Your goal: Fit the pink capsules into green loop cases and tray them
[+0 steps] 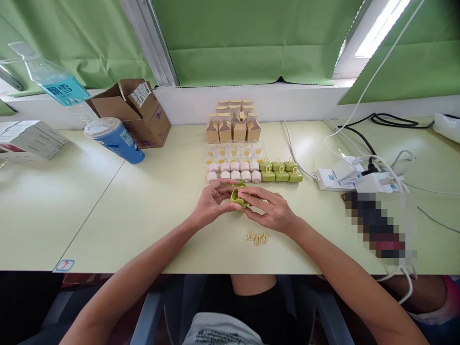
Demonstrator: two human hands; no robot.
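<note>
Both of my hands meet over the middle of the pale table (151, 211). My left hand (212, 203) and my right hand (271, 208) pinch a small green case (238, 196) between their fingertips; it appears to be hinged open. Just behind it lie two rows of pink cases (233, 171) and, to their right, several closed green cases (282, 171) with yellow loops. Three loose yellow loops (257, 237) lie on the table below my right hand.
Clear plastic trays (233, 152) and small tan boxes (233, 125) stand behind the cases. An open cardboard box (138, 112), a blue cup (115, 139) and a water bottle (53, 84) are at the left. A power strip (345, 178) with cables sits at the right.
</note>
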